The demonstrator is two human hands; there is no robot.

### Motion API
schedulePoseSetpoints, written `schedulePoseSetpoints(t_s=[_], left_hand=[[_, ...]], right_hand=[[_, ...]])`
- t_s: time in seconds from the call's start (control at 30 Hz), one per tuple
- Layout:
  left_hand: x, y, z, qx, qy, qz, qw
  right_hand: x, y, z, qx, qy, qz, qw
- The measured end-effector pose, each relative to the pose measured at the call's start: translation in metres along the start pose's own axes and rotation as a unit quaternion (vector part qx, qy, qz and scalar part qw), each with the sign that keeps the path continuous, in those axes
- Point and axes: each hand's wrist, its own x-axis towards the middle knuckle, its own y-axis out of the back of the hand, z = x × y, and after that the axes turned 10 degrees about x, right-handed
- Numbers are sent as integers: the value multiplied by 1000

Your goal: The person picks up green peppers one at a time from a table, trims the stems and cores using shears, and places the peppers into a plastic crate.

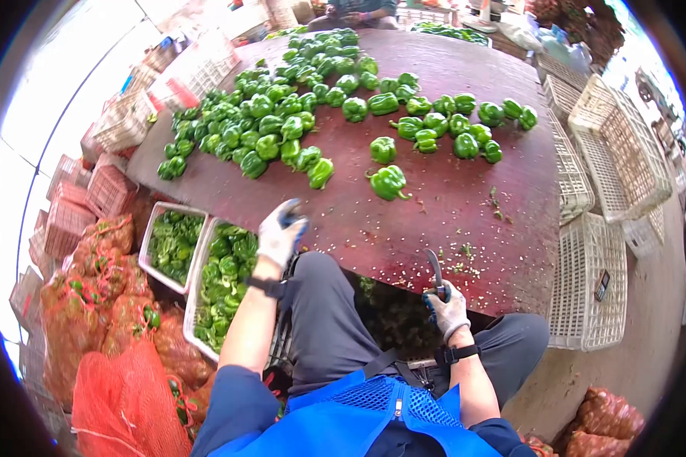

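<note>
My right hand, in a white and blue work glove, is closed round the handle of a small curved knife. Its blade points up and away from me over the near edge of the dark red table. My left hand, gloved the same way, is at the table's near left edge with its fingers bent and apart; nothing shows in it. Beyond it, the nearest green bell pepper lies at the edge of a large pile of peppers. Another bell pepper lies apart, nearer the middle.
White crates of green peppers, one near and one farther, stand left of my knee. Pale seeds and scraps litter the table's near right. Red mesh sacks lie left; white crates line the right. Another person sits opposite.
</note>
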Motion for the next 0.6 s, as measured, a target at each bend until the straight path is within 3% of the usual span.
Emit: schedulePoseSetpoints(t_s=[0.1, 0.2, 0.27, 0.33, 0.47, 0.5, 0.6], left_hand=[[50, -89, 34, 208, -12, -33, 978], [91, -165, 30, 235, 100, -49, 966], [110, -202, 4, 268, 96, -23, 958], [113, -219, 7, 299, 93, 7, 950], [103, -224, 0, 173, 76, 47, 981], [85, -215, 21, 191, 40, 36, 980], [51, -209, 28, 189, -37, -48, 980]], right_hand=[[5, 2, 11, 9, 3, 18, 1000], [8, 3, 18, 28, -11, 39, 999], [11, 4, 29, 45, 4, 49, 998], [9, 6, 18, 88, -17, 57, 994], [4, 10, -5, 149, -53, 60, 986], [11, 6, 10, 141, -5, 76, 987], [4, 7, -18, 184, -18, 61, 981]])
